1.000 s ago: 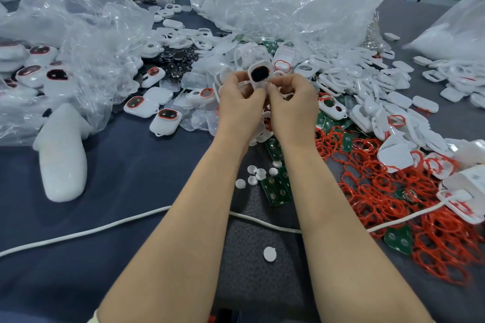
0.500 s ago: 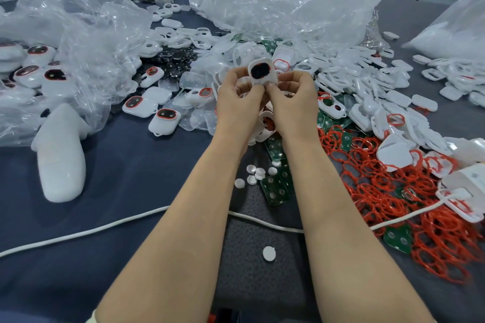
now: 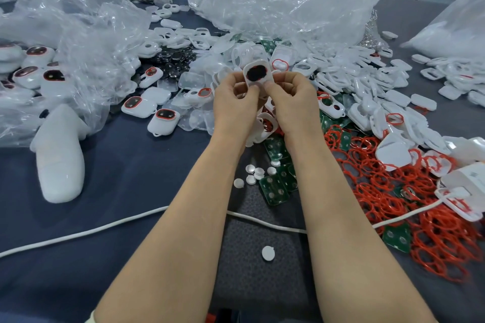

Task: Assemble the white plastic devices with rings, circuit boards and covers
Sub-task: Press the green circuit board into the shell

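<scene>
**Left:** a clear plastic bag (image 3: 78,34) holds finished white units with red-rimmed dark windows. Several more assembled devices (image 3: 164,119) lie on the blue table (image 3: 131,178) just beside it.

**Centre:** the left hand (image 3: 233,102) and right hand (image 3: 291,102) together grasp one white device (image 3: 256,73). Their fingers (image 3: 235,77) and thumbs pinch its lower edge, and it is raised above the table with its dark oval opening facing the camera. Red shows at the opening's rim. Whether a cover is seated cannot be told.

**Below the hands:** green circuit boards (image 3: 275,189).

**Right:** a heap of red rings (image 3: 420,204) and a spread of white shells (image 3: 367,81).

Judging from these stocks, a modest batch is done and most of the assembly remains.
</scene>
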